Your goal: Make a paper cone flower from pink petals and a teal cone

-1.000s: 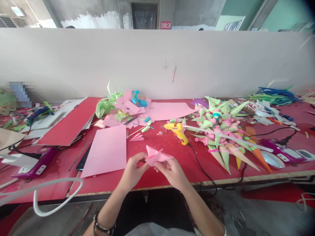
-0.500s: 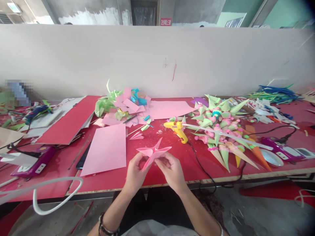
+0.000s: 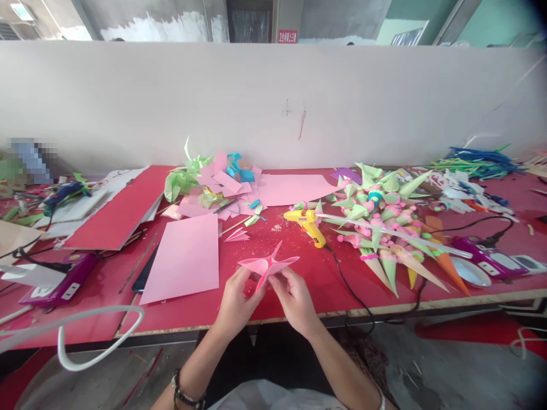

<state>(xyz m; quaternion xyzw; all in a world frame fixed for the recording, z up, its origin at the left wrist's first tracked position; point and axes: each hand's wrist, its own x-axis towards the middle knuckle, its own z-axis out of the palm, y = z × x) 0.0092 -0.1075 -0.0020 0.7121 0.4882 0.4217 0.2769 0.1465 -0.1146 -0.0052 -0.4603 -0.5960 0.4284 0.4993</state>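
Red table (image 3: pixel 265 230), pink star (image 3: pixel 270 264), seemingly longest crosswise

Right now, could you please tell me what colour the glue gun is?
The glue gun is yellow; it shows best in the head view.

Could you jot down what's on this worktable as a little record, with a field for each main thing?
left hand: pinching the folded pink paper
right hand: fingers on the same paper
held piece: folded pink paper, pointed arms spread
glue gun: yellow, lying on the red table
right side: pile of pale green and pink cones
left side: flat pink sheet, partly over a dark object
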